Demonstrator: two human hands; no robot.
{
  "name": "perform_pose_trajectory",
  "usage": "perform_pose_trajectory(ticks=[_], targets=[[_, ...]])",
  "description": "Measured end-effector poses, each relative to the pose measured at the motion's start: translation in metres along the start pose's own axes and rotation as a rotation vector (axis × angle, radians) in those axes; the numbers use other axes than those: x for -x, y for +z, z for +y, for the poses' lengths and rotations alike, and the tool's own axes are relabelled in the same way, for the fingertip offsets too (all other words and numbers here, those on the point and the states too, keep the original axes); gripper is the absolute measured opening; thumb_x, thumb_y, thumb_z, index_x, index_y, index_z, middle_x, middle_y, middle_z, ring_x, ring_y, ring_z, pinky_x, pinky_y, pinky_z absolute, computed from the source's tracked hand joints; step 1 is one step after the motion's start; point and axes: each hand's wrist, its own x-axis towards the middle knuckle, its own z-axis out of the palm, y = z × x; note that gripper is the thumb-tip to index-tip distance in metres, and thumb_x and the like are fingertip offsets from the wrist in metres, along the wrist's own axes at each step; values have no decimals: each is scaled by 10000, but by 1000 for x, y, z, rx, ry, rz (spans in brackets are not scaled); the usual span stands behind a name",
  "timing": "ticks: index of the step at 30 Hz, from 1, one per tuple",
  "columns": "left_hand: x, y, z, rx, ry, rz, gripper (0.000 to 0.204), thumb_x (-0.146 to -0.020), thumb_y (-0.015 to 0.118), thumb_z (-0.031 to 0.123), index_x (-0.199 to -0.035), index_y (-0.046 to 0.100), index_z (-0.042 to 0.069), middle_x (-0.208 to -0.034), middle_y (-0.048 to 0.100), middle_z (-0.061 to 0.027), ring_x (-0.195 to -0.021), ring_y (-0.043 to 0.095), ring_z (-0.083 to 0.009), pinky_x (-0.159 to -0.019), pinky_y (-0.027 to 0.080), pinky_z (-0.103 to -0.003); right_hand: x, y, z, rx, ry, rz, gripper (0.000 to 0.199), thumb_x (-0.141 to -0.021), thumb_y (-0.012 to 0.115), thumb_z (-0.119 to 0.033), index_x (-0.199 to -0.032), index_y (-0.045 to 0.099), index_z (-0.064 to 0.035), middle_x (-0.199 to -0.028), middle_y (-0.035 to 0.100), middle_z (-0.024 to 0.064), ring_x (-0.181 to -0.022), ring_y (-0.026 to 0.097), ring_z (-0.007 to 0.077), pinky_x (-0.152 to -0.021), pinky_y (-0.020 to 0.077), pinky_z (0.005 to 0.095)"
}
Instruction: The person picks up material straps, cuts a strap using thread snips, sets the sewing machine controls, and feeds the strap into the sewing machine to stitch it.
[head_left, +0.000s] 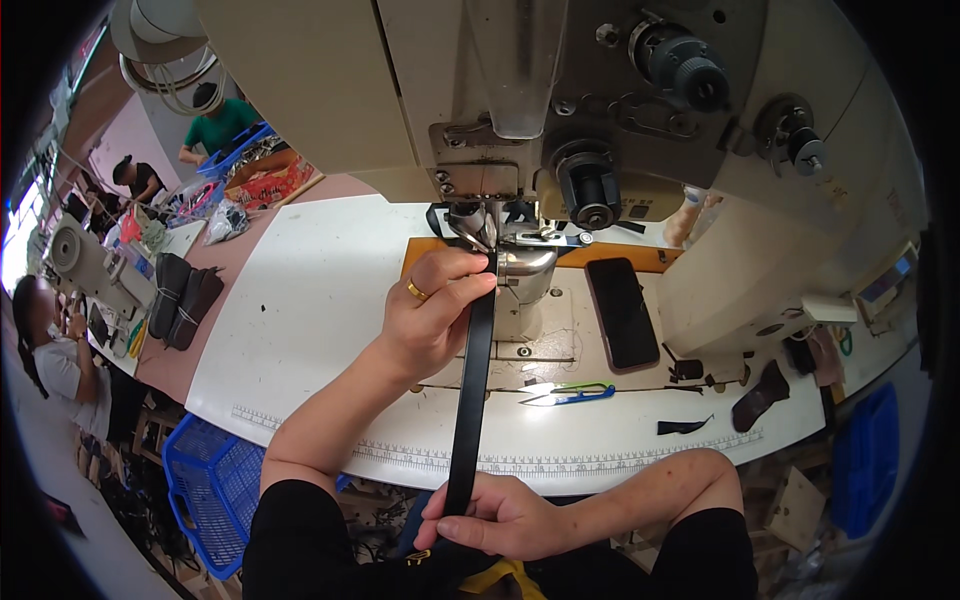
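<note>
A long black strap (pixel 473 400) runs from under the needle area of a big beige sewing machine (pixel 490 160) down toward my body. My left hand (pixel 435 300), with a ring on one finger, pinches the strap close to the presser foot (pixel 480 225). Lower down, past the table's front edge, my right hand (pixel 495 515) grips the strap's near part between thumb and fingers. Between the two hands the strap hangs taut and nearly straight. The needle itself is too small to make out.
Right of the strap, a dark phone (pixel 622 312) and thread snips (pixel 570 393) lie on the white table (pixel 290 330). Dark scraps (pixel 760 395) sit farther right. Blue baskets (pixel 215 490) stand below both table sides. Other people (pixel 65 360) work at the left.
</note>
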Motion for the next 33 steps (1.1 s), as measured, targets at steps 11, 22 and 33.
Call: perform_pose_trajectory(ticks=[11,22,33], targets=[[1,-2,1,-14,-13,-4,302,-633,715,-41,-895,605,62,-931,570,-75,-772,605,-226,-626,517,-280,0,1,-6,-35,37,13,209,-934,484,-155,-1087,456,-15,-976,606,71,-891,558,83,-752,440,212],[0,-1,1,-3,-17,-4,314,-622,712,-52,-894,604,59,-928,568,-75,-777,607,-226,-628,517,-282,1,1,-7,-19,49,9,225,-935,482,-158,-1107,448,-17,-979,604,70,-894,557,87,-762,440,219],[-1,-1,2,-4,-10,-4,327,-616,707,-71,-898,600,55,-932,561,-79,-783,608,-229,-632,520,-280,0,0,-6,-22,59,19,233,-934,485,-160,-1114,443,-18,-978,607,70,-887,559,83,-751,440,217]])
